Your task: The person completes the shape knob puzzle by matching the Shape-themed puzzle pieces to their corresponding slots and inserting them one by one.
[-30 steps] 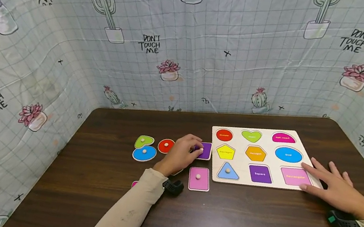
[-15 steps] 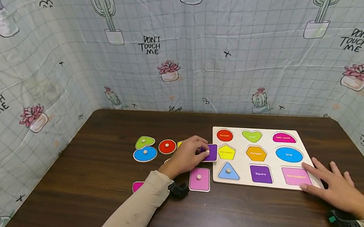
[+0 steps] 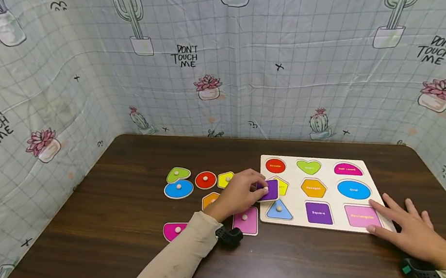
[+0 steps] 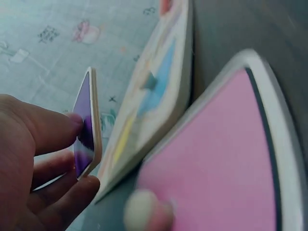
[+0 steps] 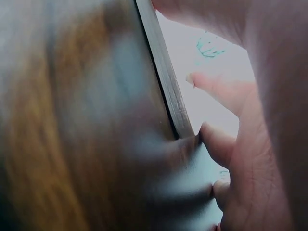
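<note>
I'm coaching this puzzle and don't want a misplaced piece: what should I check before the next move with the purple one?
1. Purple piece held by the left hand: ok.
2. Right hand on the board's right edge: ok.
3. Spot marked Square uncovered: ok.
4. Purple piece above that spot: not ok; it overlaps the board's left edge.
5. Exact fit of corners: cannot tell yet.

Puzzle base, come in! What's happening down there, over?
Left hand: pinches purple piece by its knob, not placed yet. Right hand: fingers on board, right side. Square spot uncovered, over.
</note>
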Motion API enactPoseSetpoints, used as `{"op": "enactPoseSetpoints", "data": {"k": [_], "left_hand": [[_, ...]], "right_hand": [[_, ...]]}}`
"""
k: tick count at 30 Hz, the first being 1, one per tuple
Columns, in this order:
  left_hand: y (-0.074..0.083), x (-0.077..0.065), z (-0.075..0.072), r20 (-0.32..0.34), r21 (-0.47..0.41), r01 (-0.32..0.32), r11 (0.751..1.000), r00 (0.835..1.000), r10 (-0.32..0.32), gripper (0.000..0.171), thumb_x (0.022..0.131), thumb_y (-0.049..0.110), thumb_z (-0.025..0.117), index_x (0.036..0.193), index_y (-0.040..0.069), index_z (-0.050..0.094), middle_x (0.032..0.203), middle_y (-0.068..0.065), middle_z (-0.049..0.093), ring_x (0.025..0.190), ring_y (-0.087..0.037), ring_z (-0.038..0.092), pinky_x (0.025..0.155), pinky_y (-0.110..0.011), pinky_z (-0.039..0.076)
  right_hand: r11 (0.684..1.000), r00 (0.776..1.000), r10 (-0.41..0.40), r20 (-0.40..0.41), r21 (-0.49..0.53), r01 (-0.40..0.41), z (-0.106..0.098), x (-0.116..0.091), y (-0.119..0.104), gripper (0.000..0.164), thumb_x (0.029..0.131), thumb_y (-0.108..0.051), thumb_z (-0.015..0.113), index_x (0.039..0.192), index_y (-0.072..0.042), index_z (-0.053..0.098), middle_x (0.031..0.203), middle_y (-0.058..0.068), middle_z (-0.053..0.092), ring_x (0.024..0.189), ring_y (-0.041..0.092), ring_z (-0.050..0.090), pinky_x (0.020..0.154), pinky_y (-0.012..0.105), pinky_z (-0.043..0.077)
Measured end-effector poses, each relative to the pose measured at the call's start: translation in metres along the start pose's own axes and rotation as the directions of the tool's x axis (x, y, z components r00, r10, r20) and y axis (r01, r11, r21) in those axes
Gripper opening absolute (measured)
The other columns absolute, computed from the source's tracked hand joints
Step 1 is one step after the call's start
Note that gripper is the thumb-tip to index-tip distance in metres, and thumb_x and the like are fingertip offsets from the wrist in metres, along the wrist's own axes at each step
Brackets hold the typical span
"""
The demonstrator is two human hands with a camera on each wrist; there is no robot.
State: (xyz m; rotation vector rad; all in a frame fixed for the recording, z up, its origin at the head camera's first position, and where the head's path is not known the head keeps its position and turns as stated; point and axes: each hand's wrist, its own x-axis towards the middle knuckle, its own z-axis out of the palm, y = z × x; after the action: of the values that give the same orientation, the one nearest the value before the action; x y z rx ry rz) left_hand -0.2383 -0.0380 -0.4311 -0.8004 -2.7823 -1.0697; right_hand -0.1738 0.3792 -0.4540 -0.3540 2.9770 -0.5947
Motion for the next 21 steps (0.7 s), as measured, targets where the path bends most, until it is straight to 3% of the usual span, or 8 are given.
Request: {"op": "enactPoseSetpoints", "data": {"k": [4, 12, 21], "left_hand": [[0.006, 0.001, 0.0, 0.003, -0.014, -0.005, 1.0, 1.0, 0.005, 0.018, 0.095, 0.022, 0.071, 0.107, 0.011, 0.076, 0.12, -0.003, 0.063, 0.096, -0.014, 0.065, 0.084, -0.019, 0.052], [0.012, 0.007, 0.007, 0.013, 0.086, -0.067, 0.994, 0.998, 0.066, 0.017, 0.095, 0.025, 0.071, 0.105, 0.014, 0.077, 0.118, -0.002, 0.065, 0.098, -0.013, 0.06, 0.085, -0.017, 0.049], [0.021, 0.01, 0.019, 0.018, 0.085, -0.09, 0.992, 0.996, 0.089, 0.015, 0.095, 0.025, 0.07, 0.105, 0.015, 0.076, 0.116, 0.0, 0.066, 0.103, -0.011, 0.06, 0.087, -0.018, 0.048]], "right_hand": [[1.0, 1.0, 0.004, -0.003, 0.0, -0.004, 0.001, 0.0, -0.002, 0.078, 0.095, -0.051, 0.061, 0.154, -0.007, 0.036, 0.158, 0.033, 0.015, 0.134, 0.072, -0.003, 0.099, 0.082, -0.01], [1.0, 1.0, 0.016, -0.004, -0.015, -0.016, 0.0, 0.0, -0.007, 0.079, 0.096, -0.053, 0.059, 0.155, -0.008, 0.034, 0.158, 0.035, 0.015, 0.133, 0.073, -0.001, 0.097, 0.084, -0.005], [1.0, 1.0, 0.02, 0.001, -0.021, -0.02, 0.001, 0.001, -0.008, 0.08, 0.095, -0.054, 0.059, 0.156, -0.008, 0.033, 0.157, 0.035, 0.015, 0.133, 0.073, 0.0, 0.097, 0.084, -0.004]]}}
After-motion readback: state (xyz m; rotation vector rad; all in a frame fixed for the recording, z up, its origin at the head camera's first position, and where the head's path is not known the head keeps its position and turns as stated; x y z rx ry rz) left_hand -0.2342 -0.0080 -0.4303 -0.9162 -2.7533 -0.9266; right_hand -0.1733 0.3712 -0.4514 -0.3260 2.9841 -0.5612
